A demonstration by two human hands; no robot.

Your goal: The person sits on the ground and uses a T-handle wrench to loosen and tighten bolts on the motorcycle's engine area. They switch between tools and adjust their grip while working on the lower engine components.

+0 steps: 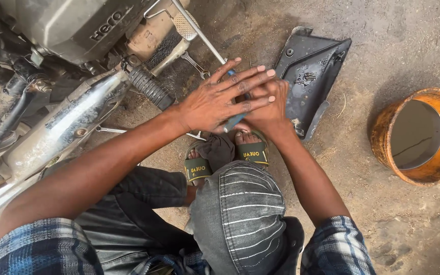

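Beside the motorcycle engine [72, 25], both hands, left hand [220, 99] over right hand [268, 109], press a blue-handled tool [232, 122]; black side panel [309, 69] already off.

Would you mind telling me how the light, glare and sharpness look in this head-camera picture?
Head view: soft, even daylight with faint shadows; mild glare on the silver exhaust pipe; the liquid in the orange bucket mirrors pale light; left hand, right hand and dark side panel are sharp; wide-angle bending shows near the edges.
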